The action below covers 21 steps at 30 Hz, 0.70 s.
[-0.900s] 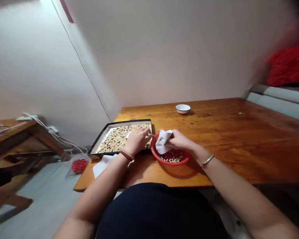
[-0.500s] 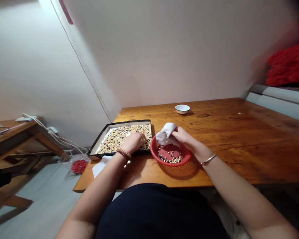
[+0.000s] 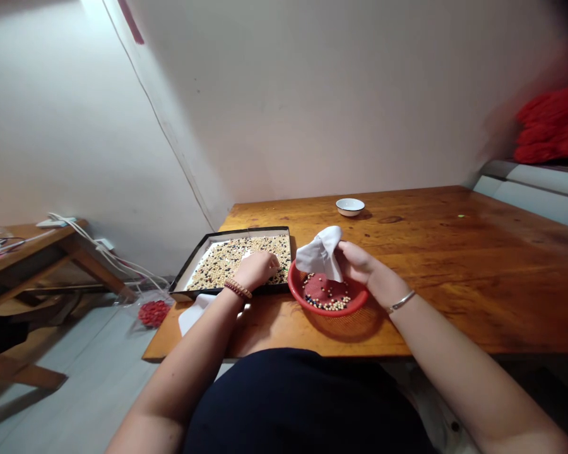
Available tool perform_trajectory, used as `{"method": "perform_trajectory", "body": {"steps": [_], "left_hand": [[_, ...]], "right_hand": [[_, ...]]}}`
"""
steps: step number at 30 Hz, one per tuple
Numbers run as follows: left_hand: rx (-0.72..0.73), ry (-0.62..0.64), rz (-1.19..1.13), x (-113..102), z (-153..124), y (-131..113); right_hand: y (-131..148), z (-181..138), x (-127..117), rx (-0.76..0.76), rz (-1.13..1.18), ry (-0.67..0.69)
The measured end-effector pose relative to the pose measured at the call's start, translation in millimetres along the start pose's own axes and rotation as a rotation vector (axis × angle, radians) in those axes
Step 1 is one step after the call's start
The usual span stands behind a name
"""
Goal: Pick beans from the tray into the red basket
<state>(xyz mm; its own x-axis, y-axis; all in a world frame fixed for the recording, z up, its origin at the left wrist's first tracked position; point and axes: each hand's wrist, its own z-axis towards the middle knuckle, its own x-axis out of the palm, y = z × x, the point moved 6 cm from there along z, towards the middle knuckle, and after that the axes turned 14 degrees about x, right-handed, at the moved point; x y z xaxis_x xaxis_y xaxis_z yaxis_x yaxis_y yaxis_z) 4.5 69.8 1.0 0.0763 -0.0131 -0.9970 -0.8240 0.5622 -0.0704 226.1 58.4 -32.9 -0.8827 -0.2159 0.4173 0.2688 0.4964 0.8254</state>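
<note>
My left hand point(image 3: 257, 270) rests at the near right part of a shallow black-edged tray point(image 3: 184, 285) spread with mixed beans point(image 3: 218, 260). Its fingers are curled and what they hold, if anything, is hidden. My right hand point(image 3: 357, 260) grips a white cloth point(image 3: 322, 253) by its right side. The cloth hangs over the back of a red mesh basket point(image 3: 307, 308). Pale and dark beans point(image 3: 334, 305) lie scattered in the basket, mostly along its near side.
A small white bowl point(image 3: 350, 207) with a dark rim stands toward the back of the wooden table point(image 3: 435, 271). Another white cloth point(image 3: 194, 313) lies under my left forearm at the table's front edge. A wooden side table point(image 3: 52, 249) with cables stands at the left.
My right hand has turned and opened out somewhat, and the white cloth now stands higher and more spread over the basket. The left hand stays at the tray.
</note>
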Motion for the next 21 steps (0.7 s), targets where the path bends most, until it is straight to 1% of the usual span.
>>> {"method": "perform_trajectory", "body": {"steps": [3, 7, 12, 16, 21], "left_hand": [[-0.068, 0.032, 0.003, -0.7, -2.7, 5.2], [-0.077, 0.063, -0.007, 0.8, -3.7, 10.0], [-0.073, 0.038, 0.023, 1.6, -2.5, 10.9], [-0.083, 0.025, 0.049, 1.0, -1.8, 11.2], [-0.069, 0.024, -0.01, 4.3, 0.4, 11.9]], "right_hand": [[2.3, -4.3, 4.9, 0.021, 0.059, 0.019], [2.4, -7.7, 10.4, 0.048, 0.095, 0.04], [-0.9, -5.0, 8.6, 0.065, 0.083, 0.056], [-1.9, -2.5, 4.2, 0.051, 0.069, 0.055], [-2.8, -4.8, 6.3, 0.047, 0.027, 0.059]]}}
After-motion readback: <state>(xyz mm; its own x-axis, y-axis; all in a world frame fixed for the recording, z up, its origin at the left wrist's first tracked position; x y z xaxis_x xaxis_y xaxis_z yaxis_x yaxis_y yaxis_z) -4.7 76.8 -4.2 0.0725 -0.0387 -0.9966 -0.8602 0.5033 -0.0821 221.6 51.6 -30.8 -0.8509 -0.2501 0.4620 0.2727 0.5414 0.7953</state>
